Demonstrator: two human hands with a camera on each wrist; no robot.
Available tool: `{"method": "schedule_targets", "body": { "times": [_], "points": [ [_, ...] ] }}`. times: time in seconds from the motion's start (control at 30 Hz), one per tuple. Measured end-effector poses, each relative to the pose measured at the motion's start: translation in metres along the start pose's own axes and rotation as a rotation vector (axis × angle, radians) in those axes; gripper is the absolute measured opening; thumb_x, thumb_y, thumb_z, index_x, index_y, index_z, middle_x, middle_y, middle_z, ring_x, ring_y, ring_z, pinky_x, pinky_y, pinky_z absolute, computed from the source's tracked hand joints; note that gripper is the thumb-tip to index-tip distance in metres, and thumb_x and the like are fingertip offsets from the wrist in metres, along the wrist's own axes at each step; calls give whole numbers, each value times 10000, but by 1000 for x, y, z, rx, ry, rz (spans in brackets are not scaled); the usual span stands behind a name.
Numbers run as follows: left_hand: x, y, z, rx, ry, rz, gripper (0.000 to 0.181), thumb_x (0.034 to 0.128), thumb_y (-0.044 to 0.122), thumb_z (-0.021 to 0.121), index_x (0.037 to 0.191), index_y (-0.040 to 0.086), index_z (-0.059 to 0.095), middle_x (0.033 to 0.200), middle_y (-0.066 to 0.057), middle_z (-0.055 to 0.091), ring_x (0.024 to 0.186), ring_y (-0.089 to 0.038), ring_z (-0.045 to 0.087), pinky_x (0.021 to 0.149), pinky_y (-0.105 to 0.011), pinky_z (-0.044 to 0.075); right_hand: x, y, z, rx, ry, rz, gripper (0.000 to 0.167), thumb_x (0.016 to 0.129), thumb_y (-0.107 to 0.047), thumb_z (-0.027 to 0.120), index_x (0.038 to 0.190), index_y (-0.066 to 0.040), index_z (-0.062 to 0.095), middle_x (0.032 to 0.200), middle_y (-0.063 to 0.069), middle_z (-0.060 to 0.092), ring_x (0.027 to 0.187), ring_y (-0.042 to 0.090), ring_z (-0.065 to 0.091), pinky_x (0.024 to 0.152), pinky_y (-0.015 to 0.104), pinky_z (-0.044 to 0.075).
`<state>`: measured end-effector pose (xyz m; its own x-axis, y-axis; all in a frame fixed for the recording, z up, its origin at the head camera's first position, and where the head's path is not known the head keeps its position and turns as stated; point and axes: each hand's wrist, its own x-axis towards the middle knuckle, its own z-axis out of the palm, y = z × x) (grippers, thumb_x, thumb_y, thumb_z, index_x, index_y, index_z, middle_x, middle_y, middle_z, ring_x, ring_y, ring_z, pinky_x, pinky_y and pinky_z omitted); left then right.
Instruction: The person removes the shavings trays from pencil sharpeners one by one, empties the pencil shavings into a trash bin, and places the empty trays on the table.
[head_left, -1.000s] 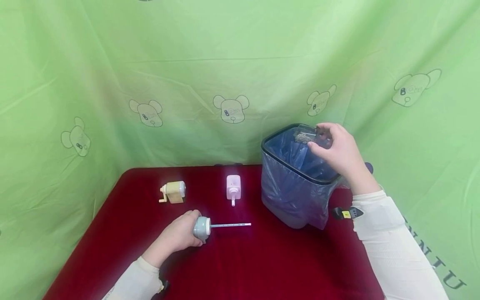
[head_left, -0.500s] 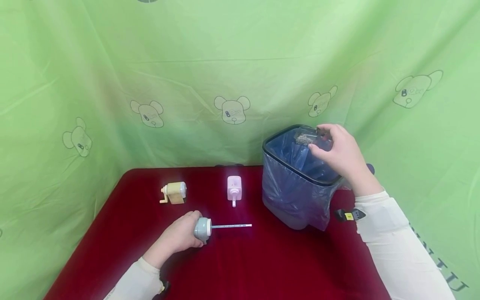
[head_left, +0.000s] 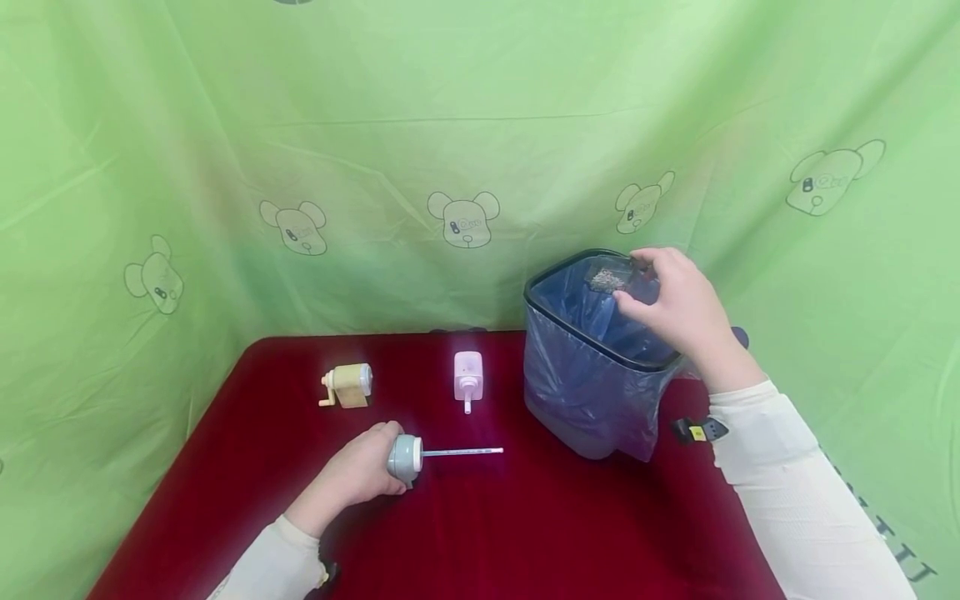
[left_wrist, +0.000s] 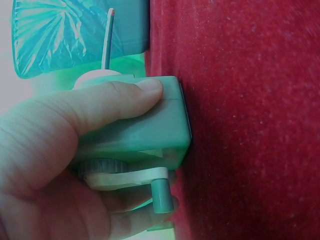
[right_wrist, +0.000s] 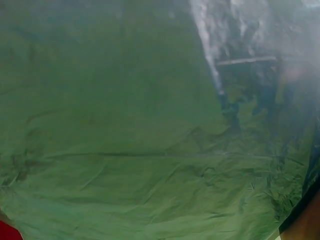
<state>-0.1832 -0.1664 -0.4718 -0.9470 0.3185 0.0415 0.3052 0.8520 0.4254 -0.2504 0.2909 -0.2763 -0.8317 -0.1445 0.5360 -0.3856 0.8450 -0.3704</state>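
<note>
My left hand [head_left: 360, 468] grips a grey-green crank pencil sharpener [head_left: 405, 457] just above or on the red cloth. A pencil [head_left: 462, 452] sticks out of its white front, pointing right. In the left wrist view the thumb lies along the sharpener body [left_wrist: 145, 120], and the crank handle [left_wrist: 162, 195] shows near the other fingers. Over the bin's opening, my right hand [head_left: 681, 307] pinches a small clear shavings tray [head_left: 609, 275] between thumb and fingers. Grey shavings lie in the tray. The right wrist view shows mostly green cloth and blurred bag plastic; the tray cannot be made out there.
A bin [head_left: 573, 392] lined with a blue translucent bag stands at the table's right. Towards the back of the red-covered table [head_left: 525, 533] are a yellow crank sharpener [head_left: 349, 386] and a pink one [head_left: 468, 377]. Green curtains [head_left: 375, 125] enclose the back and sides.
My right hand and the shavings tray shift very slightly over the bin, and the tray's tilt changes a little. The left hand stays in place with the sharpener.
</note>
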Motion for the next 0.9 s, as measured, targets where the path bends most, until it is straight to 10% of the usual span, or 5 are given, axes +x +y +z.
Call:
{"method": "schedule_targets", "body": {
  "times": [0.9],
  "points": [
    [0,-1,1,-1,3,2,704,567,223,1010,1126,125,593,973,8,604,828,-171,579,747,-390,558,3,-3,-2,-171,-2,-140,628,871,-296,750,1371,29,555,1335,237,596,1257,411,522,1054,569,412]
  ]
}}
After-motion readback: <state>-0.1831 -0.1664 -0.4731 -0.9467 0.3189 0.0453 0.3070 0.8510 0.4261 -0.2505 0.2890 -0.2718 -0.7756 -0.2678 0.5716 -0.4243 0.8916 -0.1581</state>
